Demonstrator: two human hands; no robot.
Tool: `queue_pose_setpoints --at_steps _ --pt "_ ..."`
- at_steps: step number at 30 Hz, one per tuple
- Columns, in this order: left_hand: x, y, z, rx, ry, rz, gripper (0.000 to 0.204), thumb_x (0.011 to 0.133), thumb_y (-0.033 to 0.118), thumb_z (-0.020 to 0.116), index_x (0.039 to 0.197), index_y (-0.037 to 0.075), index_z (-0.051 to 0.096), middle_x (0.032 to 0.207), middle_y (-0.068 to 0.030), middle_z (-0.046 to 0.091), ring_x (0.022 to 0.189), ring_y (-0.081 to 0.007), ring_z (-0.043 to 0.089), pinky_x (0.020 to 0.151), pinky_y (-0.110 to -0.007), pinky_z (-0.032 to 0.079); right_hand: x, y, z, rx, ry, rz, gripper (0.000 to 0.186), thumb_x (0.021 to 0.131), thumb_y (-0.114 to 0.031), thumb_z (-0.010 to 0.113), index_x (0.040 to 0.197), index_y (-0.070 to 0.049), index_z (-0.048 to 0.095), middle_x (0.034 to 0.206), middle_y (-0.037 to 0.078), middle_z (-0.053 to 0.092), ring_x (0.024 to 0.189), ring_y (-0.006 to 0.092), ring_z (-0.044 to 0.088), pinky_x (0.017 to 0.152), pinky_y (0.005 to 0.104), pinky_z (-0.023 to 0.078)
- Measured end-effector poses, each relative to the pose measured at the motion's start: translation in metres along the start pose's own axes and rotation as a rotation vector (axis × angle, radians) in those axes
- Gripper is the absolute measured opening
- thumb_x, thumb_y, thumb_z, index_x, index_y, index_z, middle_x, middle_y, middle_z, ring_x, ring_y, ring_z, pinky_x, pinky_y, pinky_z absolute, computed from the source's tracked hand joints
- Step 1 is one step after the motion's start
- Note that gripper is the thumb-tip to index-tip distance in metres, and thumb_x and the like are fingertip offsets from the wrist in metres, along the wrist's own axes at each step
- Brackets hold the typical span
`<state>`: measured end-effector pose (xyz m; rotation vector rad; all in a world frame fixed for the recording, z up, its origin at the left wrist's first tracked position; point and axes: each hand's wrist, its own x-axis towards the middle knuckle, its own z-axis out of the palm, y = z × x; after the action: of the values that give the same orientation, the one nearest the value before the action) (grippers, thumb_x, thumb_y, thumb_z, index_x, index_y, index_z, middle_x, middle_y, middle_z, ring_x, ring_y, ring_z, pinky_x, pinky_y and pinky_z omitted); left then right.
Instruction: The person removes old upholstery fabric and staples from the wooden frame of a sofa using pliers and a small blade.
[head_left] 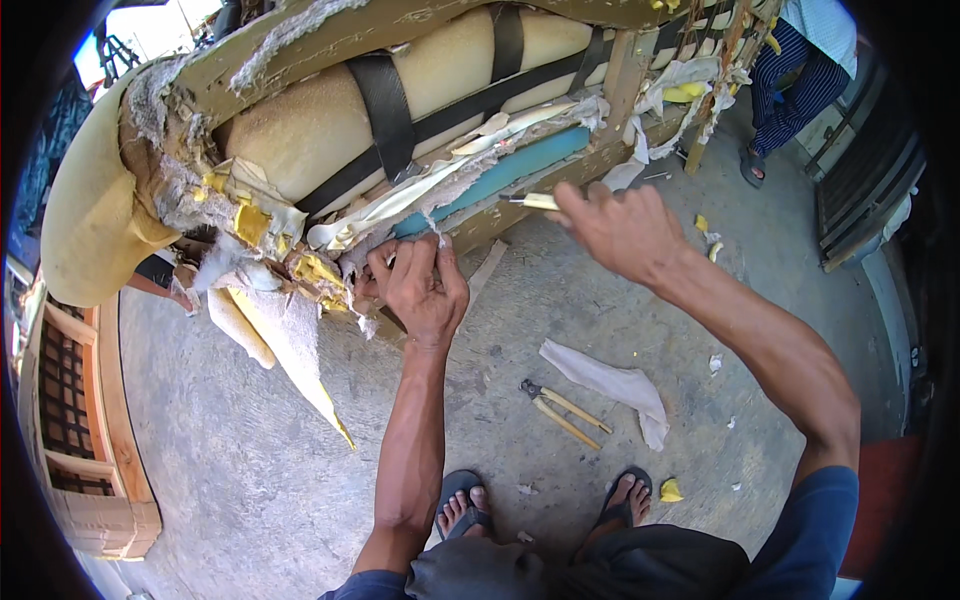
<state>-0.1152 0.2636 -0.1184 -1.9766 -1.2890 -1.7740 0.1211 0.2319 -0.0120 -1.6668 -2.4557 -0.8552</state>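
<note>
A stripped sofa frame [480,232] of old wood stretches across the upper part of the head view, with beige padding [310,140] behind black webbing straps [383,105]. Torn whitish fabric and yellow foam [250,222] hang off its left end. My left hand [425,290] is closed at the lower rail, pinching a frayed whitish shred of fabric [432,215] beside a blue strip [500,180]. Raised to the right, my right hand [625,230] grips a small tool [540,201] with a pale yellow body and thin dark tip pointing left; its exact kind is unclear.
Pincers [566,412] with yellowish handles and a pale cloth strip [615,390] lie on the concrete floor near my feet. A wooden frame with dark webbing [110,400] stands at left. Someone in striped trousers [795,90] is at upper right; another person's hand [183,290] shows behind the sofa's left end.
</note>
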Motion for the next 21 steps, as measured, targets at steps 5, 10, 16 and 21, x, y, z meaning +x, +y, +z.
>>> queue_pose_setpoints --at_steps 5,10,16,21 --pt "0.007 0.017 -0.018 0.268 0.005 0.049 0.011 0.084 0.005 0.072 0.093 0.006 0.067 0.082 -0.0068 0.063 0.090 -0.0279 0.054 0.081 -0.040 0.036 -0.018 -0.032 -0.010 0.261 0.095 0.048 0.026 0.100 -0.032 0.059 0.098 -0.009 0.048 0.068 0.015 0.065 0.052 0.0353 0.065 0.042 0.0465 0.048" --pt "0.006 0.078 -0.010 -0.516 -0.079 -0.422 0.025 0.098 0.025 0.067 0.098 0.000 0.063 0.083 -0.0077 0.064 0.067 -0.0176 0.060 0.059 -0.029 0.043 -0.050 -0.032 0.013 0.566 0.059 0.392 0.024 0.100 -0.027 0.059 0.098 -0.006 0.049 0.064 0.019 0.063 0.058 0.0428 0.064 0.051 0.0528 0.048" --pt "0.045 0.048 0.044 -1.154 -0.108 -1.143 0.036 0.098 0.034 0.068 0.101 -0.001 0.061 0.087 -0.0128 0.069 0.067 -0.0174 0.067 0.054 -0.026 0.051 -0.052 -0.032 0.018 0.668 0.084 0.386 0.024 0.101 -0.026 0.058 0.095 -0.004 0.050 0.063 0.020 0.062 0.059 0.0431 0.064 0.052 0.0524 0.048" --pt "0.039 0.047 0.054 -0.916 -0.064 -0.987 0.035 0.100 0.028 0.064 0.095 -0.006 0.064 0.068 -0.0135 0.065 0.047 -0.0182 0.060 0.042 -0.030 0.046 -0.026 -0.014 0.018 0.569 0.180 0.261 0.028 0.099 -0.031 0.061 0.096 -0.005 0.051 0.064 0.018 0.064 0.058 0.0408 0.065 0.051 0.0497 0.049"
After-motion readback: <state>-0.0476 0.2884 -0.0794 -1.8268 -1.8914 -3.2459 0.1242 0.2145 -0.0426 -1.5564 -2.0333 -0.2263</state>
